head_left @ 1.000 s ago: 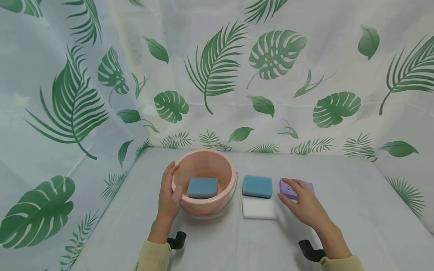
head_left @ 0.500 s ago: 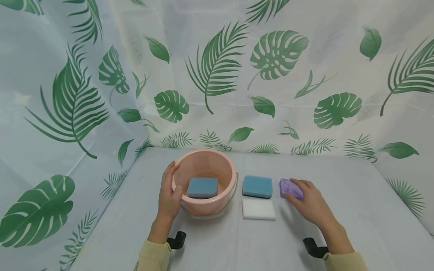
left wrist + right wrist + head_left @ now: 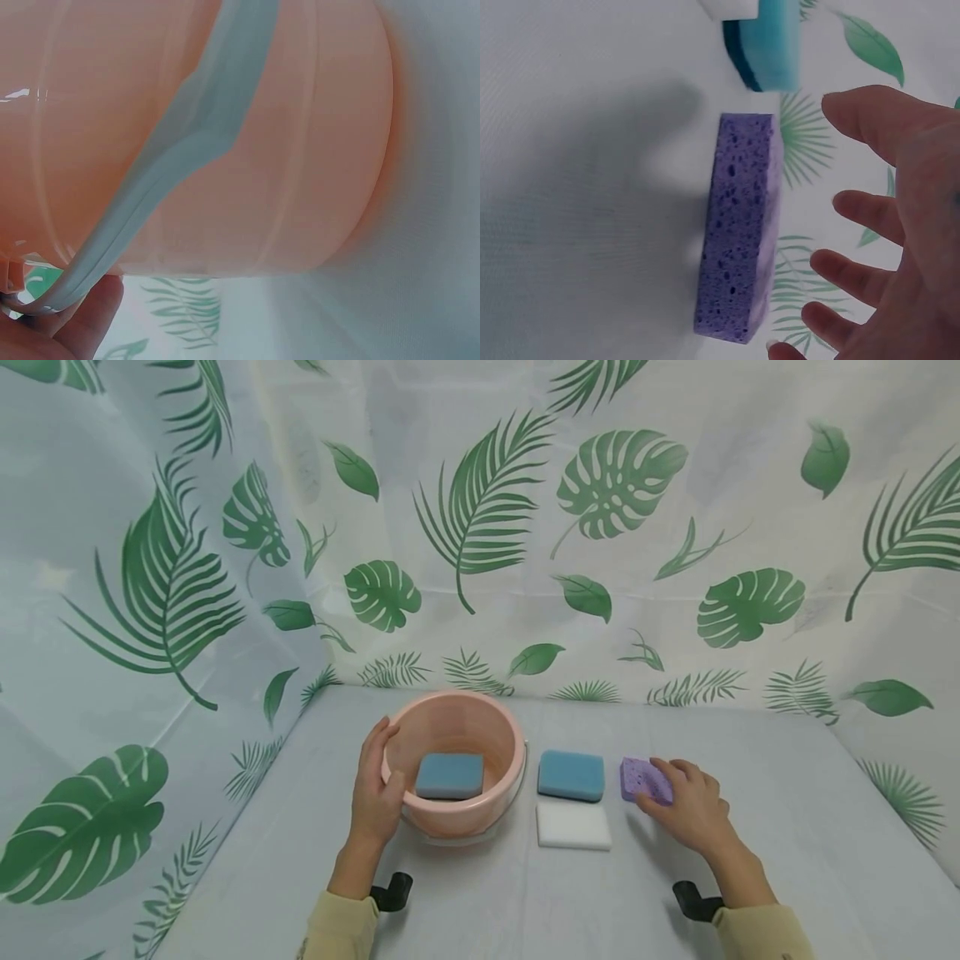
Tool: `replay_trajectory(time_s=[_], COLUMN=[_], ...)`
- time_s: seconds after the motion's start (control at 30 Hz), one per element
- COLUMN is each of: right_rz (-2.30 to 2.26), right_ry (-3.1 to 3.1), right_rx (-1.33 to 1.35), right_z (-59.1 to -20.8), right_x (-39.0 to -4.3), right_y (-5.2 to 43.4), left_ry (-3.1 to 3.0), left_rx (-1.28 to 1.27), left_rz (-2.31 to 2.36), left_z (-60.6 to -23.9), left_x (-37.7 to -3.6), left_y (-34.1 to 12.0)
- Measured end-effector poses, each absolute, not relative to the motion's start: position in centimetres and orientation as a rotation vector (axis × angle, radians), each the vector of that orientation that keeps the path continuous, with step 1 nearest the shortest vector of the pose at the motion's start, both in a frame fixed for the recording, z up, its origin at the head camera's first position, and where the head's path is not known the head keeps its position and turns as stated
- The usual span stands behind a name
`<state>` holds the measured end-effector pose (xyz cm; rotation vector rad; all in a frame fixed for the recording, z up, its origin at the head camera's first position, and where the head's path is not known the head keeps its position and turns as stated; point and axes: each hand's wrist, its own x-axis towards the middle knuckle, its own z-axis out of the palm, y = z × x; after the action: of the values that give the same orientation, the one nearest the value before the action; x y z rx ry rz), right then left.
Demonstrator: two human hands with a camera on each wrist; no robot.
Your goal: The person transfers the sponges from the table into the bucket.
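Purple, pitted foam marks the sponge (image 3: 643,779) that the right hand (image 3: 686,810) covers at the lower right of centre in the head view; the wrist view shows that hand's fingers (image 3: 862,277) spread and nearly straight, hovering over the sponge's top with a gap still visible, so nothing is gripped yet. The step in hand looks like the reach before a pick-up: closing would call for the fingers to drop over the far long edge and the thumb to meet the near one. At the lower middle of the frame the left hand (image 3: 375,793) holds the pink bucket (image 3: 452,710) by its rim, thumb curled inside and fingers laid along the outer wall, which seems meant to steady it. A blue sponge (image 3: 449,775) lies flat on the bucket's floor; a second blue sponge (image 3: 571,774) sits just right of the bucket with a white sponge (image 3: 573,825) touching its near edge, both on the grey cloth-covered table (image 3: 787,827). Much of the purple sponge's right half is hidden under the hand in the head view, and the left wrist view gives only the bucket's wall and pale handle (image 3: 187,150) with a sliver of skin, so how firmly that hand presses cannot be told.
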<state>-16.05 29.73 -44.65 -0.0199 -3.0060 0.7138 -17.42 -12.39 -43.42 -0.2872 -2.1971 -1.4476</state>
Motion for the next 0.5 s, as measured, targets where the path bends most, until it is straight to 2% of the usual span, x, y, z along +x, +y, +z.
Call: replay_trajectory(time_s=[0.5], right_rz=[0.719], right_ry=[-3.051], right_rx=[-0.077], right_z=[-46.7], right_x=[-17.2], right_y=[30.2], left_ry=[-2.204], left_rx=[-0.280], left_rz=[-1.451], left_z=[-43.5], left_x=[-17.5], left_y=[-12.5])
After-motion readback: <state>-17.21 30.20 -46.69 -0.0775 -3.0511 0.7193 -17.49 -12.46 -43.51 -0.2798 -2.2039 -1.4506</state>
